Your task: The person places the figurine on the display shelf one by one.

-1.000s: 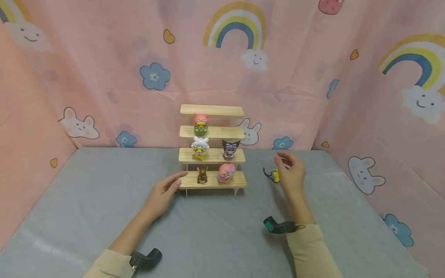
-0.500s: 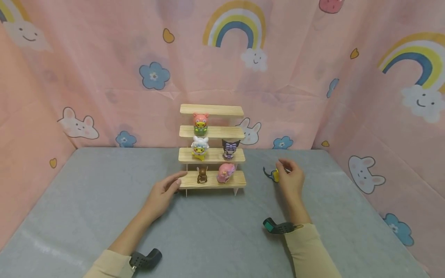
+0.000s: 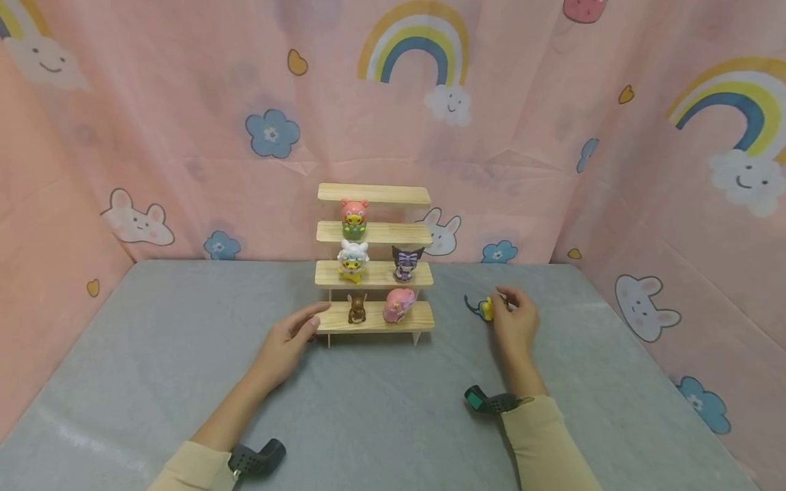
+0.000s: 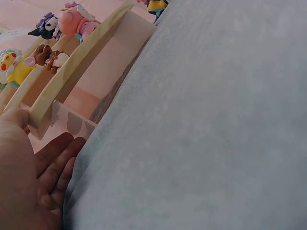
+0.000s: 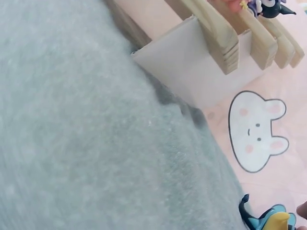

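In the head view, a stepped wooden display stand (image 3: 374, 327) carries small toy figurines. My left hand (image 3: 284, 348) holds the left end of its lowest shelf. In the left wrist view, a digit lies on the shelf end and the other fingers (image 4: 60, 160) bend below it. To the right of the stand, a yellow and blue figurine (image 3: 487, 309) with a dark curved tail is on the table. My right hand (image 3: 517, 324) pinches it from its right side, hiding part of it. In the right wrist view, fingertips (image 5: 302, 211) show at the figurine's edge.
On the stand are a pink-hooded figurine (image 3: 354, 219), a white-hatted one (image 3: 353, 262), a black and purple one (image 3: 405, 264), a brown one (image 3: 357, 309) and a pink one (image 3: 398, 305). A printed pink curtain (image 3: 522, 184) hangs behind the grey table cloth (image 3: 393, 423).
My right hand has lowered onto the yellow and blue figurine, and its thumb and fingers have closed in on it. My left hand has stayed at the stand.
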### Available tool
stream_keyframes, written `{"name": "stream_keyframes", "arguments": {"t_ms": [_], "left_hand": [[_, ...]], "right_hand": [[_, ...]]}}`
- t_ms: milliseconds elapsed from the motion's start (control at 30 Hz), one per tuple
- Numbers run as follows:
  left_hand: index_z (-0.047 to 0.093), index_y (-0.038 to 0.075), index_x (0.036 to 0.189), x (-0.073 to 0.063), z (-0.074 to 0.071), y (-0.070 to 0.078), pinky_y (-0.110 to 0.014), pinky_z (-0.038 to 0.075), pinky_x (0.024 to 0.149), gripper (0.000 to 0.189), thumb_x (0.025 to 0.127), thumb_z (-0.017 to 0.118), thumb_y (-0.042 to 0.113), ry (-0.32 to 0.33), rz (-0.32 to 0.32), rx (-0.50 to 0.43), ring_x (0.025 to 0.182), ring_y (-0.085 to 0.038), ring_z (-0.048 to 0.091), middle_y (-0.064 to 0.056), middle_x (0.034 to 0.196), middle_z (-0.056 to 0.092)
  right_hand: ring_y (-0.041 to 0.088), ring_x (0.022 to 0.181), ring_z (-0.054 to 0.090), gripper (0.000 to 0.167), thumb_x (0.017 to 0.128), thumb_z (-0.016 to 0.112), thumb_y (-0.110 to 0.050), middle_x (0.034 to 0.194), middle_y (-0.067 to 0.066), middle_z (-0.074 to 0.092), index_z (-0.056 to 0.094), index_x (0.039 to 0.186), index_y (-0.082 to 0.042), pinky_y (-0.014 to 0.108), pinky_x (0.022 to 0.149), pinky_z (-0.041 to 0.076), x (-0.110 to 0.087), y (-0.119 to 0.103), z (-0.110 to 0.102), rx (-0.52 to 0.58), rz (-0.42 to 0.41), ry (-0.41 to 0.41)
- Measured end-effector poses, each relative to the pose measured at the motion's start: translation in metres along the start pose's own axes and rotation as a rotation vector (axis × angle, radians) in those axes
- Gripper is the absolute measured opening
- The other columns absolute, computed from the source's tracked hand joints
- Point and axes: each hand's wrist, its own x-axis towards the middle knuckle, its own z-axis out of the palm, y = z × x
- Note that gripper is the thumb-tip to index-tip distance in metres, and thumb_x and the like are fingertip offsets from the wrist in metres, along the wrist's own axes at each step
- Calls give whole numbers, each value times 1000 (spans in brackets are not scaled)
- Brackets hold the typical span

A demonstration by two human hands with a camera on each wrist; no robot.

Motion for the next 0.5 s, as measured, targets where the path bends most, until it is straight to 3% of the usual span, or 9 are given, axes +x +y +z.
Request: {"name": "stream_keyframes", "arguments": {"t_ms": [267,500], "left_hand": [[62,17,140,0,0,1,-25,56,89,36,108,49,29,2,4,0,107,-12,60,-9,143,62],[62,18,140,1,0,-1,-25,55,88,36,108,49,30,1,-2,11,105,-13,60,-8,141,64]], "right_hand": [[32,120,58,25,95,65,-11,125,21,66,70,116,2,31,93,44,1,6,2,-24,-3,25],[29,116,59,25,96,65,-13,122,20,66,69,115,2,22,88,43,1,8,2,-7,20,18]]}}
